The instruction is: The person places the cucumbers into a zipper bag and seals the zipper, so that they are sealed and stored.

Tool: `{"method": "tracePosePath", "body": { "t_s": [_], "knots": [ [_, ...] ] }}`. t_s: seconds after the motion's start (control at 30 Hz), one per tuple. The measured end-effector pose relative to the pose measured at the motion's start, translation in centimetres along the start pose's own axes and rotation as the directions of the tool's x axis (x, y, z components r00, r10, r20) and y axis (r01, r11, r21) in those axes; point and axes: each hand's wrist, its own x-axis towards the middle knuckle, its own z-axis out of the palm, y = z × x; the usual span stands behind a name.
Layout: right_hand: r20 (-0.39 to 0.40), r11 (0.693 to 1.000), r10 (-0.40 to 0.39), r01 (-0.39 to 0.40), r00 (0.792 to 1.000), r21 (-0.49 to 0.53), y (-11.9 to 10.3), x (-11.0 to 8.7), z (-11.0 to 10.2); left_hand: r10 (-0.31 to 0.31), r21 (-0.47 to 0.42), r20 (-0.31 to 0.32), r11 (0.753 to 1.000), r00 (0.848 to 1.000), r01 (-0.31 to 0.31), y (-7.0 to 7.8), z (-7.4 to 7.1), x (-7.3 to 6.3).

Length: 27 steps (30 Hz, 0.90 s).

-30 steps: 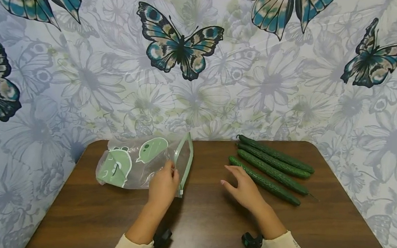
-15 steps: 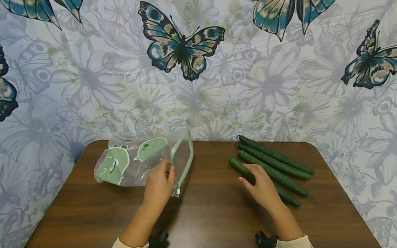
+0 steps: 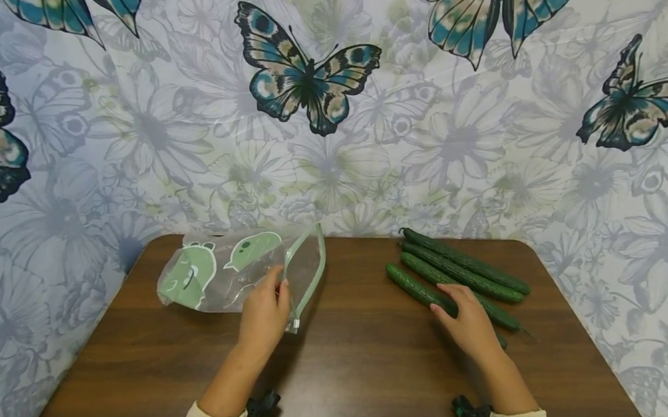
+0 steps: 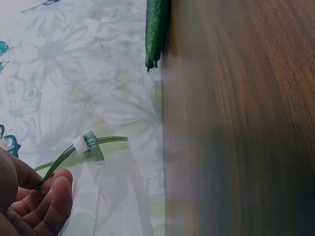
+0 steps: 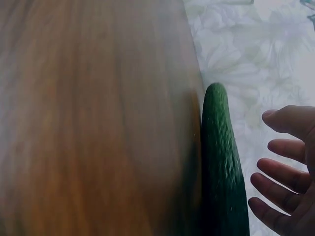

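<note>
My left hand (image 3: 263,316) pinches the open edge of a clear zip bag (image 3: 242,287) printed with green cartoon shapes. In the left wrist view, the thumb and fingers (image 4: 58,199) grip its green zip strip, beside the white slider (image 4: 80,143). My right hand (image 3: 470,326) is over the nearest cucumber (image 3: 414,286), covering part of it. Its fingers (image 5: 278,172) are spread and apart from the cucumber (image 5: 222,167) in the right wrist view. Three more cucumbers (image 3: 464,268) lie side by side just behind.
Everything lies on a brown wooden table (image 3: 348,371) whose far edge meets a wall covering (image 3: 339,155) with butterflies and flowers. A dark wrist device (image 3: 471,413) sits at the right sleeve, another (image 3: 263,404) at the left.
My right hand has moved right, from the nearest cucumber's left end to above its middle. My left hand has shifted slightly left, with the bag still in its grip.
</note>
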Motion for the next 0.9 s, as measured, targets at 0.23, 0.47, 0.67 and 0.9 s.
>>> {"method": "tracePosePath", "body": {
  "t_s": [0.23, 0.47, 0.67, 0.9],
  "knots": [
    [-0.008, 0.999, 0.033, -0.033, 0.999, -0.033, 1.8, -0.9, -0.6, -0.01, -0.008, -0.003, 1.0, 1.0, 0.01, -0.3, 0.0, -0.1],
    [-0.012, 0.996, 0.049, -0.05, 0.999, -0.072, 3.0, -1.5, -1.1, 0.006, 0.0, -0.014, 1.0, 1.0, -0.006, -0.5, 0.1, -0.1],
    [0.008, 0.994, 0.068, -0.068, 0.998, -0.087, 3.5, -2.0, -1.5, 0.004, 0.004, -0.022, 1.0, 1.0, -0.004, -0.5, 0.1, -0.3],
    [0.063, 0.99, 0.107, -0.1, 0.992, -0.102, 4.0, -2.5, -1.9, 0.009, -0.001, -0.029, 1.0, 1.0, -0.009, -0.5, 0.3, -0.4]
  ]
}}
